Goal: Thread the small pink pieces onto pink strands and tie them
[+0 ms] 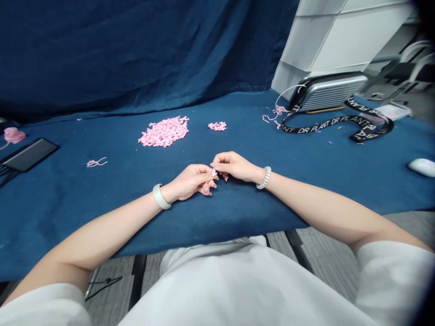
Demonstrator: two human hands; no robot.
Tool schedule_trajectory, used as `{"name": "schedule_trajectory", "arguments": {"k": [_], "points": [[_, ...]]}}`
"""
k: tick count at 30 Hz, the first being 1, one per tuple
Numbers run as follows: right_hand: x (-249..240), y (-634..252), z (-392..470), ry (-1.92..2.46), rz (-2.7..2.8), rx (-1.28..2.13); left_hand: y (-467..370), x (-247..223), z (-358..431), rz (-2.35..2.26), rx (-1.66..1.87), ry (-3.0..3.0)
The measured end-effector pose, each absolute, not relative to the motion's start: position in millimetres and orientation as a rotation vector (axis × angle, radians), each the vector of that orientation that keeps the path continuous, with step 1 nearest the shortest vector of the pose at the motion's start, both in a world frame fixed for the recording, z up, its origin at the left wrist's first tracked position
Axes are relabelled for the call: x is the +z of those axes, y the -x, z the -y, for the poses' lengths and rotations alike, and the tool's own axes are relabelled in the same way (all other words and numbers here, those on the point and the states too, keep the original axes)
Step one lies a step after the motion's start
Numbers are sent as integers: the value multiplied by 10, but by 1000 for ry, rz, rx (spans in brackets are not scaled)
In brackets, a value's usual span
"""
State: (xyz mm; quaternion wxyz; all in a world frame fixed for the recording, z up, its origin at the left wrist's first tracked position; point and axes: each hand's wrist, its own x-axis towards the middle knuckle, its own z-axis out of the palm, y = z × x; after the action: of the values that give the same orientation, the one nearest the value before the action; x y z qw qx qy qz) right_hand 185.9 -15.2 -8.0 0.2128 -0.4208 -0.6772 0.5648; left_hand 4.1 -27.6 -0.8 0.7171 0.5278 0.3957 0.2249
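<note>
Small pink piece pinched between left fingers; right fingers, pressed together, touch its top

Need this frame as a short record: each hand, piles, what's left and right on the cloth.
left hand: grip on small pale-pink piece
right hand: fingertips at that piece; hold unclear
piles: large pink pile of small pieces, left; smaller pink pile, right of it
far left: black flat rectangular device
far right: white rounded mouse
surface: dark blue cloth
</note>
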Motion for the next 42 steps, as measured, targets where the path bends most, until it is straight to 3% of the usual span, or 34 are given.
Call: {"name": "schedule_trajectory", "arguments": {"k": [7,17,42], "points": [[-26,-1876,122,1254,1902,1639,-41,-13,275,-871,510,-1162],[91,-1852,216,1355,2280,1382,-73,21,296,-934,448,-1262],[-46,-1757,216,1393,1743,1451,-71,37,263,-865,540,-999]]}}
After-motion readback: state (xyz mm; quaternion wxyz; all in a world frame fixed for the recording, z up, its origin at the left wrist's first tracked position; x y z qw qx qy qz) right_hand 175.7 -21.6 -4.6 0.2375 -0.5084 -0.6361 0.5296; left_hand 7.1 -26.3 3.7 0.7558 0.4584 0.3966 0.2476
